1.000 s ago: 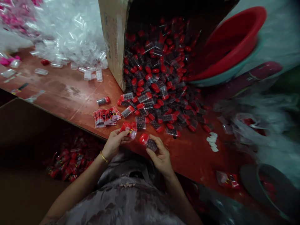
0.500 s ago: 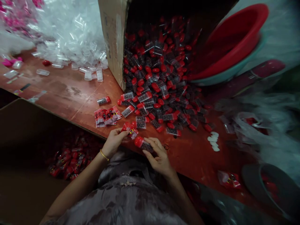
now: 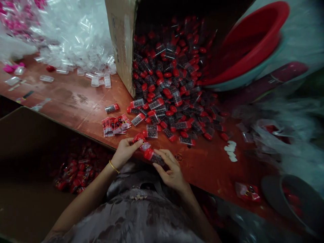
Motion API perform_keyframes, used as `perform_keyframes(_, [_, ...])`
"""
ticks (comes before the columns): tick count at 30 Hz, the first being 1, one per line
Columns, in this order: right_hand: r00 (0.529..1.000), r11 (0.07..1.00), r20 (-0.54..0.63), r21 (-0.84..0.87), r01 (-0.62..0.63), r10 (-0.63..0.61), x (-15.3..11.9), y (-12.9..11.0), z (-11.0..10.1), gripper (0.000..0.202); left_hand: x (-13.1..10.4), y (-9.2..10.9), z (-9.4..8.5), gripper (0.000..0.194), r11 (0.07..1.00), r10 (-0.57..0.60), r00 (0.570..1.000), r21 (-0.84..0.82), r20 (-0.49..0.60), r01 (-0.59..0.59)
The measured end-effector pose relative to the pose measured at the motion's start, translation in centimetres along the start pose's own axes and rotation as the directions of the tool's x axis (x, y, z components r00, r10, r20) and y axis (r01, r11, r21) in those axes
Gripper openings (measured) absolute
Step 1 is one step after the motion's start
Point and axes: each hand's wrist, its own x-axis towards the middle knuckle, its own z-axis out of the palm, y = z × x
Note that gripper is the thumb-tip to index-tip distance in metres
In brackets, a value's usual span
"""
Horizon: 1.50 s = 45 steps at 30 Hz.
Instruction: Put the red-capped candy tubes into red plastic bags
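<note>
My left hand (image 3: pixel 126 152) pinches a small red printed plastic wrapper (image 3: pixel 140 138) whose clear end points toward my right hand. In my right hand (image 3: pixel 171 167) is a small clear container (image 3: pixel 157 158) with dark contents and a red cap, its cap end facing the wrapper. Cap and wrapper end are close together; whether they touch I cannot tell. A fanned stack of the same red wrappers (image 3: pixel 115 125) lies on the table just beyond my left hand. Past both hands spreads a heap of red-capped containers (image 3: pixel 172 94).
The heap spills from a cardboard box (image 3: pixel 123 44) lying on its side. Clear empty containers (image 3: pixel 76 37) pile up at the left. A red basin (image 3: pixel 253 47) leans at the right. White discs (image 3: pixel 231 151) lie on the red table (image 3: pixel 202 168). Below, an open carton holds wrapped red pieces (image 3: pixel 76 172).
My left hand has shifted slightly right with the wrapper, and its clear end now sits nearer the container's red cap. The container has moved slightly left.
</note>
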Motion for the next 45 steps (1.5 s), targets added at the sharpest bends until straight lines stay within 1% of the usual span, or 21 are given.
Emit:
perform_keyframes(3, [1.0, 0.998, 0.009, 0.048, -0.03, 0.029, 0.1, -0.1, -0.2, 0.043, -0.2, 0.2, 0.0, 0.035, 0.996, 0.054, 0.998, 0.075, 0.036, -0.057])
perform_keyframes(7, [0.997, 0.992, 0.066, 0.111, -0.054, 0.047, 0.4, -0.1, -0.3, 0.04, -0.6, 0.8, 0.1, 0.028, 0.971, 0.125, 0.989, 0.197, 0.078, -0.138])
perform_keyframes(10, [0.996, 0.992, 0.055, 0.103, -0.077, 0.072, 0.4, 0.2, 0.0, 0.039, -0.7, 1.2, -0.1, 0.027, 0.96, 0.125, 0.986, 0.236, 0.111, -0.148])
perform_keyframes(13, [0.997, 0.994, 0.019, 0.073, -0.081, 0.079, 0.4, 0.5, 0.3, 0.04, -0.7, 1.4, 0.0, 0.028, 0.977, 0.092, 0.986, 0.18, 0.142, -0.117])
perform_keyframes(15, [0.998, 0.996, 0.015, 0.062, -0.064, 0.063, 0.5, 0.6, 0.5, 0.04, -0.7, 1.2, 0.4, 0.028, 0.989, 0.081, 0.988, 0.114, 0.133, -0.096])
perform_keyframes(17, [0.999, 0.998, 0.007, 0.042, -0.051, 0.051, 0.5, 0.6, 0.7, 0.042, -0.8, 0.7, 0.9, 0.03, 0.997, 0.069, 0.993, 0.039, 0.095, -0.073])
perform_keyframes(19, [0.999, 0.999, -0.027, -0.004, -0.037, 0.037, 0.6, 0.5, 1.1, 0.045, -0.9, 0.0, 1.4, 0.033, 0.998, 0.043, 0.998, -0.045, 0.05, -0.041])
perform_keyframes(23, [0.986, 0.993, -0.165, -0.121, 0.011, -0.031, 0.8, 0.2, 2.4, 0.05, -1.1, -1.0, 2.3, 0.035, 0.981, -0.028, 0.999, -0.195, -0.033, 0.021])
perform_keyframes(25, [0.973, 0.989, -0.225, -0.148, 0.013, -0.046, 1.0, -0.1, 3.1, 0.05, -1.1, -1.2, 2.5, 0.036, 0.968, -0.068, 0.995, -0.245, -0.075, 0.048])
perform_keyframes(27, [0.966, 0.989, -0.257, -0.147, -0.001, -0.037, 1.2, -0.4, 3.6, 0.048, -0.9, -1.2, 2.6, 0.037, 0.956, -0.105, 0.989, -0.283, -0.106, 0.071])
perform_keyframes(30, [0.963, 0.992, -0.268, -0.121, -0.046, 0.012, 1.6, -0.7, 4.2, 0.045, -0.8, -1.4, 2.8, 0.037, 0.937, -0.129, 0.988, -0.336, -0.085, 0.093])
perform_keyframes(32, [0.958, 0.991, -0.281, -0.102, -0.089, 0.057, 1.9, -0.9, 4.4, 0.042, -0.9, -1.6, 3.0, 0.038, 0.928, -0.115, 0.992, -0.362, -0.053, 0.088])
perform_keyframes(35, [0.944, 0.987, -0.314, -0.094, -0.134, 0.098, 2.2, -1.1, 4.5, 0.041, -1.1, -2.0, 3.4, 0.038, 0.93, -0.072, 0.996, -0.364, -0.052, 0.048])
perform_keyframes(37, [0.944, 0.985, -0.316, -0.114, -0.132, 0.09, 2.3, -1.2, 4.4, 0.042, -1.1, -2.0, 3.5, 0.037, 0.931, -0.063, 0.996, -0.364, -0.061, 0.036])
perform_keyframes(41, [0.964, 0.98, -0.265, -0.186, -0.07, 0.019, 2.4, -1.4, 4.3, 0.046, -0.8, -2.0, 3.4, 0.032, 0.916, -0.089, 0.993, -0.397, -0.072, 0.053])
perform_keyframes(45, [0.968, 0.976, -0.251, -0.211, -0.053, -0.001, 2.7, -1.3, 4.5, 0.046, -0.5, -2.2, 3.5, 0.03, 0.916, -0.043, 0.995, -0.401, -0.087, 0.005])
